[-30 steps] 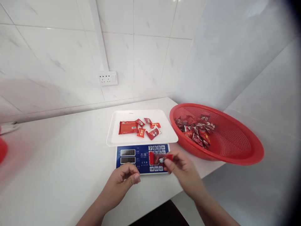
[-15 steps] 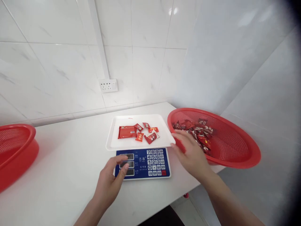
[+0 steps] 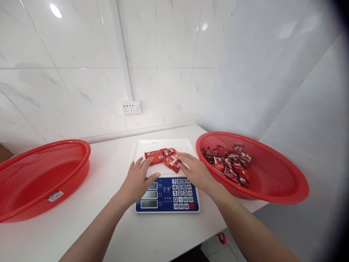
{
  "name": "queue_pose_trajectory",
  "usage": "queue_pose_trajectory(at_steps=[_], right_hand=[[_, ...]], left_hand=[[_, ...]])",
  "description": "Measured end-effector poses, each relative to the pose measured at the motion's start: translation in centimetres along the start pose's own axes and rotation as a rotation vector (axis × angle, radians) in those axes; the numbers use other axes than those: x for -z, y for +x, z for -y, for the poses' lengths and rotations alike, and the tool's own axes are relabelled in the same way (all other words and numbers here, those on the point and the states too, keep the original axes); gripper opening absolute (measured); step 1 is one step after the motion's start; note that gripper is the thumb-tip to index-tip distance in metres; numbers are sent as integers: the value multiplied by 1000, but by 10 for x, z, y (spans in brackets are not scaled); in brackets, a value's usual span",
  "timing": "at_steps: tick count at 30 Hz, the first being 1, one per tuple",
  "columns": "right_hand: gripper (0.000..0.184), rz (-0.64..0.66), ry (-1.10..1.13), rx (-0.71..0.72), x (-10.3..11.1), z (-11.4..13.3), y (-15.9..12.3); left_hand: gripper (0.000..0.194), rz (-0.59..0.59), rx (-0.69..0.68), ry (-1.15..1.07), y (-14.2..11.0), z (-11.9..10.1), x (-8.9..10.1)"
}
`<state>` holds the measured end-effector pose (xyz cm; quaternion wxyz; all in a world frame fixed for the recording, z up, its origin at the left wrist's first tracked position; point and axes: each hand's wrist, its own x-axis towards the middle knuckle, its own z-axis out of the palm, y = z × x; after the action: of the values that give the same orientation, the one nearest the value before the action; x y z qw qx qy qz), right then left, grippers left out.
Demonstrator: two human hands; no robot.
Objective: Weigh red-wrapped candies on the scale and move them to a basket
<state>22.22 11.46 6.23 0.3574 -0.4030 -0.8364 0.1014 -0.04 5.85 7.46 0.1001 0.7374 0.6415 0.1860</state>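
Observation:
On the scale (image 3: 167,196) stands a white tray (image 3: 141,145), with its near edge just behind the keypad and displays. A larger flat red packet (image 3: 154,156) lies in it, with several small red wrapped snacks (image 3: 171,163) bunched against its right end. My left hand (image 3: 139,182) is open over the tray's near-left edge, its fingers spread near the large packet and thumb over the displays. My right hand (image 3: 196,173) reaches in from the right, fingertips at the small snacks and fingers extended. Its hidden fingers cannot be made out.
A red mesh basket (image 3: 278,182) at right holds many small red and dark snack packets (image 3: 230,163). Another red basket (image 3: 79,171), with a label on its side, stands at left. The white table (image 3: 109,160) meets a tiled wall with a socket (image 3: 131,107).
My right hand has moved left from the tray's edge onto the small snacks, which now lie closer together. My left hand has moved up toward the large packet. The view has shifted left.

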Motion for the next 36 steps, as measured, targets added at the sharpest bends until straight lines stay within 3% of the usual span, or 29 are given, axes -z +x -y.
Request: queue_pose_trajectory(at_steps=[2,4,7,9,12,16,18,22,26,29,33,36], right_hand=[[25,-183,75,35,2,-3,-23],[19,-319,128,8,2,-10,-53],[13,-367,222,-144,-6,-24,-100],[14,-367,318,-291,-14,-32,-122],[19,-401,470,-495,-22,-38,-133],[29,-475,626,-655,-21,-38,-123],[33,-485,684,-690,-20,-40,-118],[38,-506,742,-715,-21,-45,-119],[40,-518,760,-722,-23,-47,-124],[41,-511,769,-721,-23,-47,-124],[41,-506,754,-714,-24,-47,-123],[41,-500,742,-706,-25,-46,-122]], left_hand=[[57,-45,11,-25,-9,12,6],[58,-171,71,39,-20,36,17],[64,-356,291,279,-40,84,39],[65,-349,452,425,-55,113,54],[59,-276,535,537,-75,133,69],[59,-227,583,530,-77,118,69],[59,-210,537,512,-70,104,62],[56,-219,405,436,-53,82,46],[52,-179,372,310,-44,69,35],[49,-222,337,266,-39,59,33],[44,-281,188,155,-20,37,31],[45,-147,34,32,6,17,28]])
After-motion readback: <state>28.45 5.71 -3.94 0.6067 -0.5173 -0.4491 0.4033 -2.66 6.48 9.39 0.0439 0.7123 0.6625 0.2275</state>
